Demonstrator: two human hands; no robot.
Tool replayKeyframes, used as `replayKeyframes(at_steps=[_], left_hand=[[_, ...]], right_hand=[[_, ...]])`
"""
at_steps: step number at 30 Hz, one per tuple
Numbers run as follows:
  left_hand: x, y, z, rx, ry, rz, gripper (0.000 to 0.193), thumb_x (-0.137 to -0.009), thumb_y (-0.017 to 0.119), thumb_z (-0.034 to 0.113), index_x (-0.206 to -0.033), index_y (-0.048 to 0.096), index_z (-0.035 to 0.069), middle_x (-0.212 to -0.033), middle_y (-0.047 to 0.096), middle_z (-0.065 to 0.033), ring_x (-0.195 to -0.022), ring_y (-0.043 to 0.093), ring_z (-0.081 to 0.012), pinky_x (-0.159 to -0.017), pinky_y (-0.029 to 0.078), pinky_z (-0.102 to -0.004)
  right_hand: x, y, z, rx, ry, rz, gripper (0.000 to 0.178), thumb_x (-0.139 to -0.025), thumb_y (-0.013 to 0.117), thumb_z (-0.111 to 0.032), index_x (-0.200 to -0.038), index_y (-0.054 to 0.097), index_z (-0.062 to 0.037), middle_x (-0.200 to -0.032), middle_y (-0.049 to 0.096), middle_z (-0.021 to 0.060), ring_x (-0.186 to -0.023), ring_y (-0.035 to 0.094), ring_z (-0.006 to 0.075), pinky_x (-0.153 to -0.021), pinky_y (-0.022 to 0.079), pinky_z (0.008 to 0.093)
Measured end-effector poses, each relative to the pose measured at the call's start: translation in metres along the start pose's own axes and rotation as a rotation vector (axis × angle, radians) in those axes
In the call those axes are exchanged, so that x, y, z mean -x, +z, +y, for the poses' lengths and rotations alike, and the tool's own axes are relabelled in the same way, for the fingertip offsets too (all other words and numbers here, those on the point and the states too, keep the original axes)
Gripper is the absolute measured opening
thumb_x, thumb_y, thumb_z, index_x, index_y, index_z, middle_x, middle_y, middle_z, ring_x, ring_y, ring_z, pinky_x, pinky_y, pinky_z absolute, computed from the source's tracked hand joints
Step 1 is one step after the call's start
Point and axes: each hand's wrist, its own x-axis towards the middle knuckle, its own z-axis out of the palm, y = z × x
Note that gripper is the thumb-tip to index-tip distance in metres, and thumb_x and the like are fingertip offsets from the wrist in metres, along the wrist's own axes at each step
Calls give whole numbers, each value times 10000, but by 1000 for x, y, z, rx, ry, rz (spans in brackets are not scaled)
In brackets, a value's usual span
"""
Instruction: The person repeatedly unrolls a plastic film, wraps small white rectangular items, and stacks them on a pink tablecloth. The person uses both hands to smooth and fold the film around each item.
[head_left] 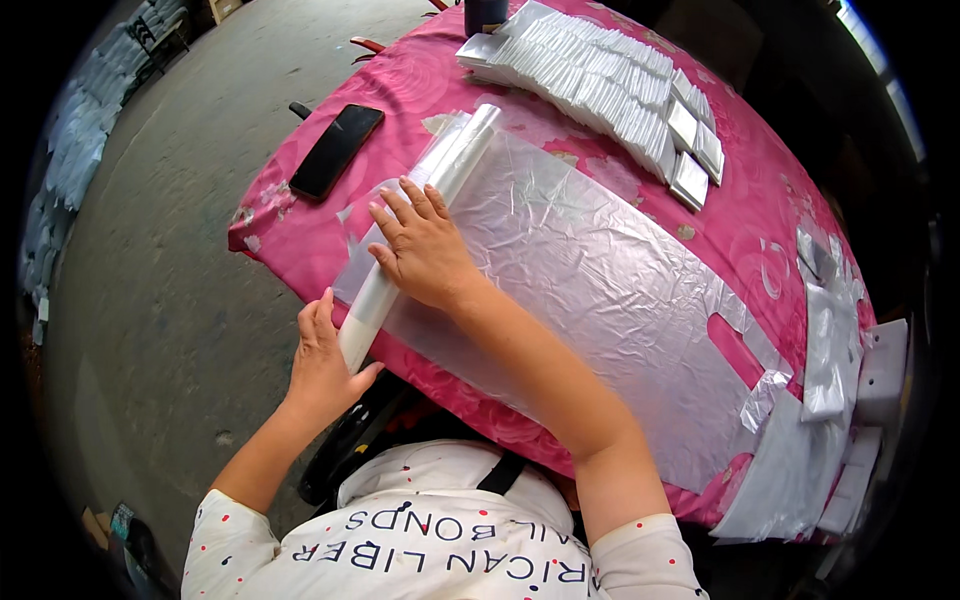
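Observation:
A long roll of clear plastic film on a pale core (pixel 372 303) lies slantwise across the left part of the table. My right hand (pixel 425 247) rests flat on the roll's middle, fingers spread. At the roll's near end is my left hand (pixel 325 352); its fingers extend along the left side and its thumb stands apart on the right. From the roll a wrinkled, clear plastic bag (pixel 590 270) stretches flat toward the right. Its far right end has handle-shaped cut-outs, with pink cloth showing through. The roll's underside is hidden.
Pink flowered cloth (pixel 755 150) covers the table. A black phone (pixel 337 152) lies left of the roll. Many small folded white packets (pixel 590 85) are stacked at the back, near a dark cup (pixel 486 15). More plastic bags (pixel 828 350) and white boxes (pixel 882 370) line the right edge.

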Motion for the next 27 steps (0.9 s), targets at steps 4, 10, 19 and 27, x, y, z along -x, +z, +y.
replayKeyframes(at_steps=[4, 10, 19, 27], left_hand=[[-1, -9, -18, 291, -104, -217, 638, -690, 733, 105, -1231, 412, 4, -1046, 549, -125, -939, 560, -240, -816, 456, -364], [19, 4, -10, 1326, -273, -685, 639, -713, 722, 256, -1221, 442, -13, -980, 576, -70, -827, 583, -134, -725, 507, -294], [2, 25, 60, 994, -158, -759, 740, -651, 738, 403, -1194, 489, -34, -854, 616, -108, -701, 612, -143, -691, 516, -294], [1, 36, 69, 1282, -259, -1191, 879, -665, 709, 518, -1259, 406, -55, -1064, 588, -172, -850, 613, -169, -691, 534, -306]], right_hand=[[1, 17, -16, -65, 228, 266, 691, -819, 565, -290, -1384, 263, -29, -1412, 270, 234, -1346, 199, 349, -1108, 101, 422], [17, -29, -29, -1354, 663, 546, 787, -778, 653, -178, -1361, 159, 14, -1261, 390, 231, -1162, 461, 303, -943, 407, 403], [60, -99, -10, -1420, 733, 720, 483, -773, 685, -207, -1116, 428, 15, -931, 557, 111, -755, 579, 151, -654, 519, 291], [104, -121, 3, -1581, 858, 697, 456, -781, 673, -161, -1115, 409, 4, -938, 535, 95, -745, 576, 157, -645, 520, 288]])
